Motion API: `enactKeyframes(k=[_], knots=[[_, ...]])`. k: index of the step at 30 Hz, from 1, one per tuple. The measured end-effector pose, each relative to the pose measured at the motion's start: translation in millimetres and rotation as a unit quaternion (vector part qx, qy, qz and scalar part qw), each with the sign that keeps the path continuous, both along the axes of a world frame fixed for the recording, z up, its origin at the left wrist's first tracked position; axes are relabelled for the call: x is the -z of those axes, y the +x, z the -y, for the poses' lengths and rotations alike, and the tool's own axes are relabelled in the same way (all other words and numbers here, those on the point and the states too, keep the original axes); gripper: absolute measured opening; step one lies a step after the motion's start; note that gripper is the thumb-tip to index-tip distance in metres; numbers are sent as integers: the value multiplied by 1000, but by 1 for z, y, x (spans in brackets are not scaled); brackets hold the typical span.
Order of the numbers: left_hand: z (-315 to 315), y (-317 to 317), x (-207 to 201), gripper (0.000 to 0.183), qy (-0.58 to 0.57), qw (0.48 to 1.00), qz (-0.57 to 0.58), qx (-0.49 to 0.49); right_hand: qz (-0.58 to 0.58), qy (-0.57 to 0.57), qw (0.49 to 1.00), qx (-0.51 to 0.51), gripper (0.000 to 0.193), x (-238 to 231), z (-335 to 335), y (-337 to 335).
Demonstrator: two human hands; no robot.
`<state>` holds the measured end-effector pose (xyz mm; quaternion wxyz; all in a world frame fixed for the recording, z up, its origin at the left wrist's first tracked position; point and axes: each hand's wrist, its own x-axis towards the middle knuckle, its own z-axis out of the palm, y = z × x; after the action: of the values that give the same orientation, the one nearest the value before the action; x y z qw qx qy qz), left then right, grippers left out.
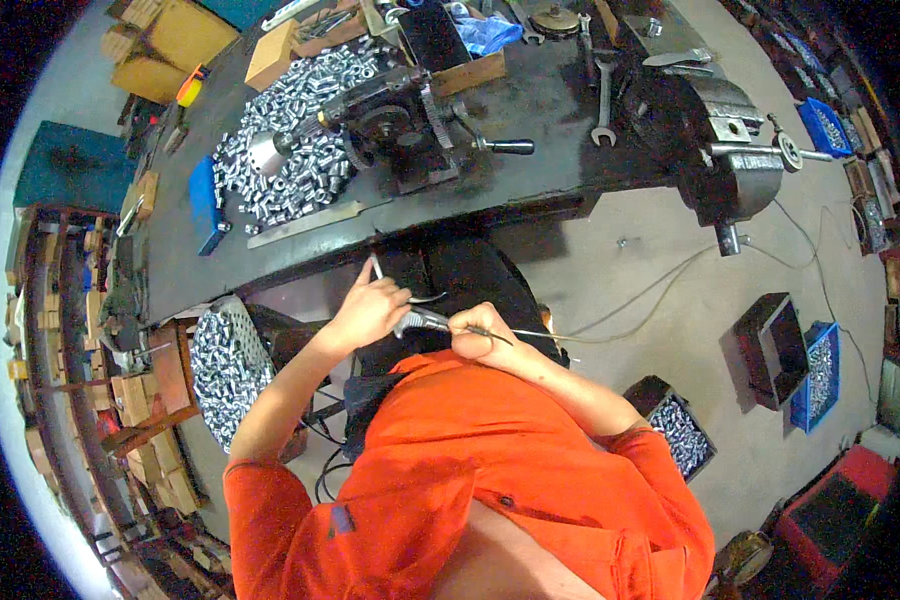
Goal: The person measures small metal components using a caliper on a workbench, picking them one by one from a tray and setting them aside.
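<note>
Just in front of the bench edge, both my hands are on a grey air blow gun (pixel 416 321) with a thin metal nozzle and a curved lever. My left hand (pixel 368 311) is closed around its front part, below the nozzle. At the other end, my right hand (pixel 476 333) is closed around the handle's rear, where a hose (pixel 600 338) runs off to the right. My fingers hide part of the grip. Beyond the hands, a heap of small shiny metal sleeves (pixel 305 165) lies on the dark workbench (pixel 530 190).
On the bench stand a dark machine with a crank handle (pixel 510 146), a wrench (pixel 604 100), a vise (pixel 730 150) and a blue box (pixel 206 205). A container of metal parts (pixel 228 370) is at my left. Bins of parts (pixel 678 435) sit on the floor at right.
</note>
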<state>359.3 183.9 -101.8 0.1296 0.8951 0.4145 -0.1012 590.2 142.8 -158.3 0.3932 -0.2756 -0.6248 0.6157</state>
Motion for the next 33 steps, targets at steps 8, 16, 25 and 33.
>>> enactKeyframes(k=[8, 16, 25, 33], knots=[[78, -11, -22, 20, -33, 986, 132, -95, 18, -52, 990, -132, 26, -23, 8, 11], [88, -24, -34, 25, -38, 989, 108, -98, 22, -71, 988, -136, 27, -43, 10, 14], [77, -45, -15, 24, -27, 989, 131, -66, 150, 19, 988, -25, 35, -30, 16, -3], [107, -81, -38, 26, -40, 961, 221, -160, 192, 21, 981, -28, 34, -21, 20, -3]])
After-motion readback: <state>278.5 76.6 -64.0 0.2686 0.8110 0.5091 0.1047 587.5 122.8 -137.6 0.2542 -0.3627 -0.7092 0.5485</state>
